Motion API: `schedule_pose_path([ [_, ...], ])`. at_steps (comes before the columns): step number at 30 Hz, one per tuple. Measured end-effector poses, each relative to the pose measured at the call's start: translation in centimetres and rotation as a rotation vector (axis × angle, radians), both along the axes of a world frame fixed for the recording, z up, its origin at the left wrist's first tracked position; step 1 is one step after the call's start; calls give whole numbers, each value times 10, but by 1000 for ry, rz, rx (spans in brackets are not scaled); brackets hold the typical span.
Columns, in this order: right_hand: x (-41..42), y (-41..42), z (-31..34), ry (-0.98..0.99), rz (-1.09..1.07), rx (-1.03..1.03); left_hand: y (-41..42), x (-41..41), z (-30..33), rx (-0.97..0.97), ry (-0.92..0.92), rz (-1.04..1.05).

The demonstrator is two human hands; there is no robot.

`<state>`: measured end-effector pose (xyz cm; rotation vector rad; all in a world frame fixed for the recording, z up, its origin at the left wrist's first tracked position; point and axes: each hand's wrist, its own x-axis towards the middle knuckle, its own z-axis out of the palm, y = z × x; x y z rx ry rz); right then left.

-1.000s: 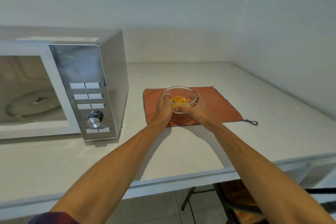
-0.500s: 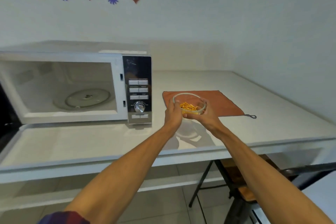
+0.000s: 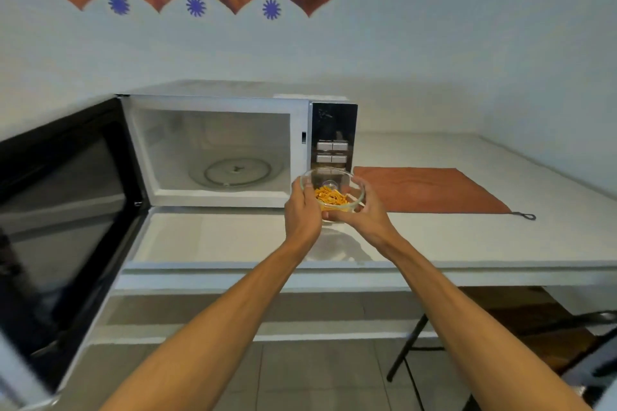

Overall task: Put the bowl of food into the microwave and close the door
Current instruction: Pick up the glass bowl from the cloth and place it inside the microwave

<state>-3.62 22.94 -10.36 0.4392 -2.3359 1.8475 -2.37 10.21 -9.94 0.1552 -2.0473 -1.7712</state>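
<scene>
White counter (image 3: 233, 237) carries the microwave (image 3: 213, 150), door (image 3: 63, 210) swung wide. Left hand (image 3: 302, 212) and right hand (image 3: 362, 213) clasp the glass bowl (image 3: 332, 192) of food, held clear of the counter before the control panel. Carrying step; next, leftward onto the turntable (image 3: 237, 172).

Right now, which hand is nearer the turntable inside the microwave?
Left. The left hand grips the bowl on the side towards the microwave's opening, just right of the turntable. The right hand holds the bowl's far side, farther from it.
</scene>
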Motion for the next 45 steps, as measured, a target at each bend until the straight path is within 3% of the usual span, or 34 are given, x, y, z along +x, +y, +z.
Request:
schedule_pose_path([
  [6, -27, -74, -1, -17, 122, 15, -66, -11, -4, -30, -8, 229],
  [15, -67, -139, 7, -30, 237, -11, -129, -45, 2, 12, -72, 359],
  [27, -157, -197, 22, -112, 198, -1, -183, -131, 20, 208, -102, 343],
  [34, -197, -216, 5, -286, 163, 33, -199, -162, 16, 257, -197, 327],
  [40, -212, -229, 5, -209, 99, 54, -211, -181, 10, 372, -136, 288],
  [45, -216, -225, 9, -126, 98, 69, -221, -196, 5, 347, -145, 288],
])
